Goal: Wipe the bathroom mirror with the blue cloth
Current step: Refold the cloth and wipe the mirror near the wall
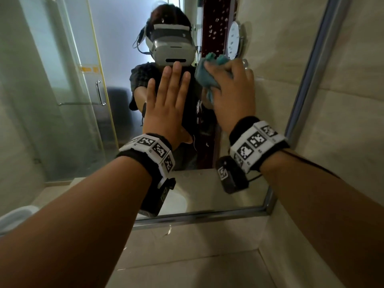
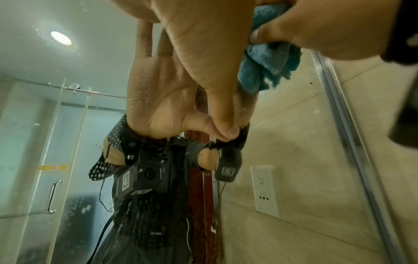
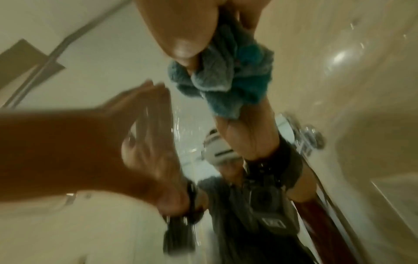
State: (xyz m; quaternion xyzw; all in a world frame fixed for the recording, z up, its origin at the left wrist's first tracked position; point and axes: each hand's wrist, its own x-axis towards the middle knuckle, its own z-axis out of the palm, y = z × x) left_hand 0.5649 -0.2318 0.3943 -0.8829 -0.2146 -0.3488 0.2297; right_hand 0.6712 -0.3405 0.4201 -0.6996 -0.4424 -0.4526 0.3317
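Observation:
The bathroom mirror in its metal frame fills the wall ahead and shows my reflection. My left hand lies flat on the glass, fingers straight and together. Just to its right, my right hand grips the bunched blue cloth and holds it against the glass. In the left wrist view my left hand meets its reflection, with the blue cloth held in the right hand beside it. The right wrist view is blurred; the blue cloth hangs below my thumb, and the left hand is at lower left.
Water droplets dot the glass. The mirror reflects a glass shower door with a metal handle and a wall socket. A tiled wall adjoins the mirror's right edge. A tiled ledge lies under it, a white toilet at lower left.

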